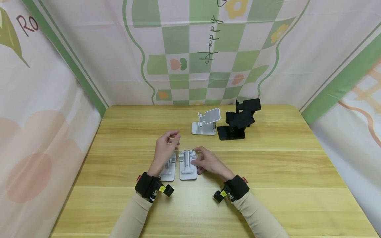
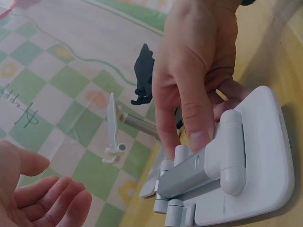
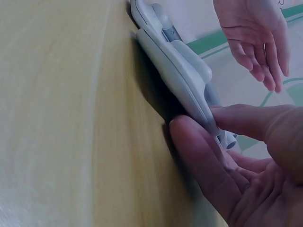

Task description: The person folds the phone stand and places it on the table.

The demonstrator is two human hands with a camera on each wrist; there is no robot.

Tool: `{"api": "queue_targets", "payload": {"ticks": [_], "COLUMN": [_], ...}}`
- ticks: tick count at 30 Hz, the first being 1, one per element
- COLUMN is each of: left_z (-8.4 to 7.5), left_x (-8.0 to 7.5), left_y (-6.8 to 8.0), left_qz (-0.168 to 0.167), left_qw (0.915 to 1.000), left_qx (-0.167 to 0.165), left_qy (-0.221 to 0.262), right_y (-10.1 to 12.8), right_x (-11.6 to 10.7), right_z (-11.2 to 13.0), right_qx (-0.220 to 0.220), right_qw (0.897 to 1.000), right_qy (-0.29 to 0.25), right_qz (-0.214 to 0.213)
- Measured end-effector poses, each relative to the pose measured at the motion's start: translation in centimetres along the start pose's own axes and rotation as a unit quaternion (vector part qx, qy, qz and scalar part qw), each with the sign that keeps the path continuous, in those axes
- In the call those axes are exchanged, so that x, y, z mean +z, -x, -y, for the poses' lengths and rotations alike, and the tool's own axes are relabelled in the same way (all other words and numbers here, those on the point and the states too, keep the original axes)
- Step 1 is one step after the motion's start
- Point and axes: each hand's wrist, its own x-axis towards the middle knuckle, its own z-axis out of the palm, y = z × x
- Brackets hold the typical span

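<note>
Right hand [image 1: 208, 162]: pinching the right edge of a folded white plastic stand with grey bar [image 1: 187, 163]
Left hand [image 1: 166, 147]: fingers loose, above a second folded white plastic stand [image 1: 169, 173]
Yellow wooden table [image 1: 285, 185], farther back: unfolded white-and-grey stand [image 1: 210, 116], two black stands [image 1: 241, 120] to its right
</note>
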Motion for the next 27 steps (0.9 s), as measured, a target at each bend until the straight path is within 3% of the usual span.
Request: {"api": "queue_targets", "payload": {"ticks": [13,19,27], "left_z": [0.17,0.16,0.23], "left_x": [0.22,0.29,0.71], "left_y": [0.04,0.00,0.02], "left_qz": [0.022,0.026,0.034], "left_qw": [0.9997,0.9996,0.9994], "left_qx": [0.008,0.015,0.000], "left_qy": [0.005,0.002,0.011], "right_y": [-0.47,-0.57,-0.52], "right_x": [-0.12,-0.22,-0.24], "right_z": [-0.26,-0.40,-0.36], "right_qx": [-0.004,-0.005,0.000], "right_qw": [0.998,0.998,0.998], "right_qy": [0.059,0.060,0.064], "right_qz": [-0.004,-0.003,-0.001]}}
